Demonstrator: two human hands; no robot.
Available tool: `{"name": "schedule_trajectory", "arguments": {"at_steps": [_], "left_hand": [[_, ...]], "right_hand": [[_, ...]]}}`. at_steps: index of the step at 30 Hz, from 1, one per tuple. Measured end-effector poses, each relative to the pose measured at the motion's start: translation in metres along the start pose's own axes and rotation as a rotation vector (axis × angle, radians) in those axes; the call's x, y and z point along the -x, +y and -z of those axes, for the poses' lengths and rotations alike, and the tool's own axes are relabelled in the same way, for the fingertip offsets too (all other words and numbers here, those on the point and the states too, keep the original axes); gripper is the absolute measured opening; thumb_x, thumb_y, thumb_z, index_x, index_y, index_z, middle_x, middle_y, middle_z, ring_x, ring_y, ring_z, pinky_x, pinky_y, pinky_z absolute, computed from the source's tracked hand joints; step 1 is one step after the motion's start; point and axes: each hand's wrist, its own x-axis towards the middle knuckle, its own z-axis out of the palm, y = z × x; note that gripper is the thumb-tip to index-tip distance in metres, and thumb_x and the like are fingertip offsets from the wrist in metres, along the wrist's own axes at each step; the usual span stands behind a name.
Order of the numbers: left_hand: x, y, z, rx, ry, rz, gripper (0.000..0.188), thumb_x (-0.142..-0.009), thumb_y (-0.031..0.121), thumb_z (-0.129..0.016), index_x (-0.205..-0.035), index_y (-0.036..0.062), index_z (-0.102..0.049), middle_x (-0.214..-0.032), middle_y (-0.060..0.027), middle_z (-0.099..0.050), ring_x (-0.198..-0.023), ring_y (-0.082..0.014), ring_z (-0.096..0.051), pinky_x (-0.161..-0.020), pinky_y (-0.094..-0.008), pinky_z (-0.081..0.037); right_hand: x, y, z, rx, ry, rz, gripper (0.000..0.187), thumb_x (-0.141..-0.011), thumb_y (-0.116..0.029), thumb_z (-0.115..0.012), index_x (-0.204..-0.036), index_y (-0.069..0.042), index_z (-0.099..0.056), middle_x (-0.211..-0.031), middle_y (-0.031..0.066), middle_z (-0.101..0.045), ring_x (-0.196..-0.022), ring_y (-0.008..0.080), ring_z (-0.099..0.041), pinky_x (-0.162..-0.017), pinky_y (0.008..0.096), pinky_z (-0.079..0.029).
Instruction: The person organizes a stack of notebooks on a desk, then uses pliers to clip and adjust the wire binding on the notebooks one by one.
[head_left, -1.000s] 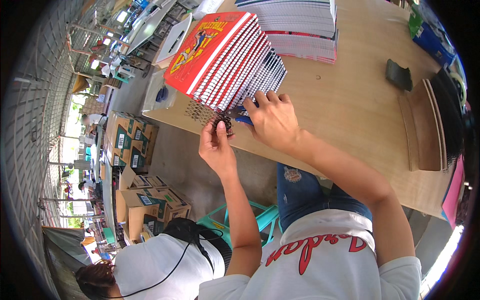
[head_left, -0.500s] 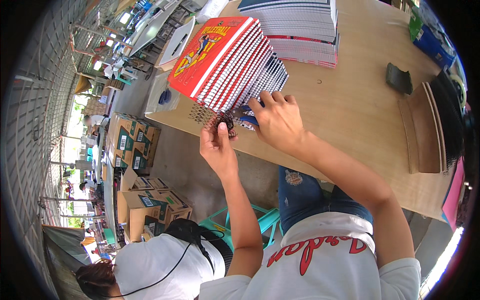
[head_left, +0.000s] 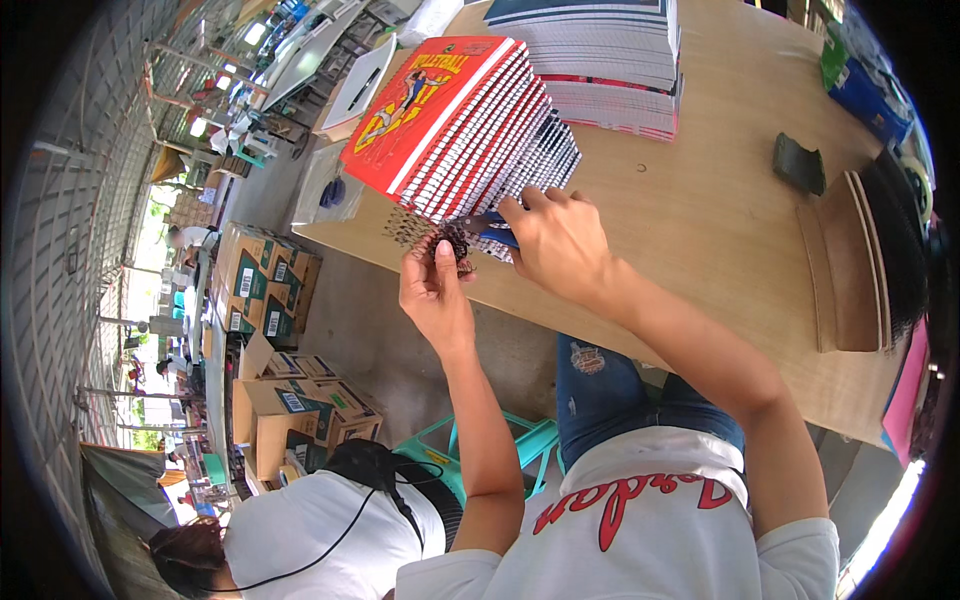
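A tall stack of spiral-bound notebooks point(head_left: 430, 110) with a red, illustrated cover on top stands at the table's near left edge. Loose ends of dark wire coils point(head_left: 405, 228) stick out from its lower corner. My left hand point(head_left: 437, 300) is closed, pinching a bunch of dark wire coil point(head_left: 455, 240) between thumb and fingers just below that corner. Wrapped around blue-handled pliers point(head_left: 499, 236), my right hand point(head_left: 560, 245) is closed at the stack's near side. The pliers' jaws point left to the coils; whether they grip a wire I cannot tell.
Behind the notebooks is another paper stack point(head_left: 610, 90). A curved brown board piece point(head_left: 845, 260) and a dark block point(head_left: 798, 163) lie on the right of the table point(head_left: 700, 200). A person in white point(head_left: 330, 530) sits close on my left, near cardboard boxes point(head_left: 300, 410).
The pliers' jaws now show further left, at the coils by the stack's corner. My left hand stays nearly in place, still pinching the wire.
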Motion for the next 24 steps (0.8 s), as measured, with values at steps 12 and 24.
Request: {"name": "schedule_trajectory", "arguments": {"at_steps": [12,24], "left_hand": [[-0.008,0.01,0.013,-0.092,-0.015,-0.046,0.022,-0.097,0.018,-0.062,-0.109,-0.0006,-0.06,-0.086,-0.0048,-0.065,-0.067,-0.0078,-0.06,-0.055,-0.0217,-0.052],[-0.012,0.009,0.015,-0.083,-0.012,-0.041,0.018,-0.097,0.015,-0.062,-0.109,0.0016,-0.061,-0.088,-0.0043,-0.066,-0.066,-0.0077,-0.06,-0.053,-0.0218,-0.051]], "right_hand": [[-0.006,-0.013,0.007,0.016,0.123,0.081,0.025,-0.073,-0.016,-0.067,-0.094,-0.003,-0.064,-0.091,0.016,-0.065,-0.085,0.0328,-0.067,-0.071,0.0499,-0.052],[-0.008,-0.01,0.004,0.045,0.26,0.135,0.023,-0.074,-0.014,-0.066,-0.094,-0.004,-0.063,-0.085,0.0163,-0.066,-0.079,0.0339,-0.069,-0.068,0.0496,-0.053]]}}
